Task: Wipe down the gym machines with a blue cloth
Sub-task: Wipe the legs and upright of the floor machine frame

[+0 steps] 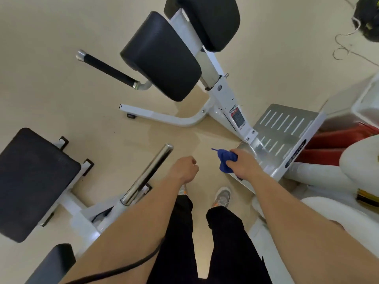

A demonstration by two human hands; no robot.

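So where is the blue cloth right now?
Head view, right of centre: the blue cloth is bunched in the right hand, by the near edge of the slotted metal footplate, right of the left hand.

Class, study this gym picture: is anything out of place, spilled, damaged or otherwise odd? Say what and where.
A loose white cord lies in loops on the floor at the top right, beside a dark bundle. Nothing looks spilled or broken.

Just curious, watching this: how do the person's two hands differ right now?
The right hand grips a bunched blue cloth; the left hand is curled and holds nothing. The right hand is by the metal footplate; the left hand hangs over floor. Both are bare.
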